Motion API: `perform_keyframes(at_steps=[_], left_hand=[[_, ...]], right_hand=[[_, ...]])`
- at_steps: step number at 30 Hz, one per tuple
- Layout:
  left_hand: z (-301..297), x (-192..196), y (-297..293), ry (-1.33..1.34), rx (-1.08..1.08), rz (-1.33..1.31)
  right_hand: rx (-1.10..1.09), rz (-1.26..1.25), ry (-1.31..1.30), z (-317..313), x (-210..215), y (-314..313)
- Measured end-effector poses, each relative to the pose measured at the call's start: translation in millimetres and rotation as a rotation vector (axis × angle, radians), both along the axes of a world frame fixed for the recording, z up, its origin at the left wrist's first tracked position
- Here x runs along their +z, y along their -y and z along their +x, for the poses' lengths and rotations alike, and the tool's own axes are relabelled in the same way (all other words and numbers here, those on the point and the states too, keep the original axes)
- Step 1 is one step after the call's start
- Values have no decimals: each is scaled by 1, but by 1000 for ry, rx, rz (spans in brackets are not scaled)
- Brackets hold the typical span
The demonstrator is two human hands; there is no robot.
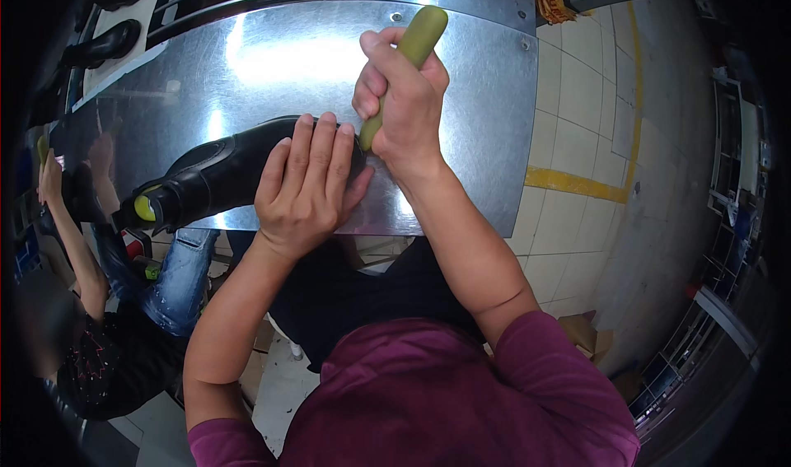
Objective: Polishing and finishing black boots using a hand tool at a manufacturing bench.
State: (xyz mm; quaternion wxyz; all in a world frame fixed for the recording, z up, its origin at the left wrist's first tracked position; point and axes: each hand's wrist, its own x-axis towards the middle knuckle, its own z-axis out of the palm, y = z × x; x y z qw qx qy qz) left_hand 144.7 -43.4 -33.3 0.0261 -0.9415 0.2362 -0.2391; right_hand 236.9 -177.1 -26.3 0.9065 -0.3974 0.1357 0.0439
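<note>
Head view: a black boot (pixel 235 164) lies roughly left to right on the near part of the metal desk (pixel 482 166); a yellow-green piece (pixel 145 207) shows at its left end. The left hand (pixel 303 189) rests over the boot's right part, grip extended, fingers slightly spread. The right hand (pixel 409 109) has its grip wrapped around an olive-green rod (pixel 426 35), near end beside the boot's right end.
</note>
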Motion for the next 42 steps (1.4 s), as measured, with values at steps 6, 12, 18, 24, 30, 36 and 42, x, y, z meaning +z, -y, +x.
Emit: perform_keyframes(at_steps=[6, 12, 18, 24, 30, 36, 42], left_hand=[[-1, 5, -7, -11, -89, 39], [-28, 29, -16, -124, -222, -384], [-49, 37, -21, 201, 588, -1209], [10, 6, -15, 316, 684, -1334], [0, -2, -6, 463, 444, -1665], [-22, -18, -18, 355, 289, -1712], [-34, -33, -25, 403, 318, -1764]], right_hand=[[-48, -7, -72, -20, -2, -4], [-202, 126, -103, -24, -10, -5], [-266, 134, -61, -25, -4, -8], [-288, 81, -62, -40, -6, -10], [-83, 18, -81, -36, 11, -7], [139, -34, -29, -27, 20, -14], [350, -74, 0, -14, 34, -34]])
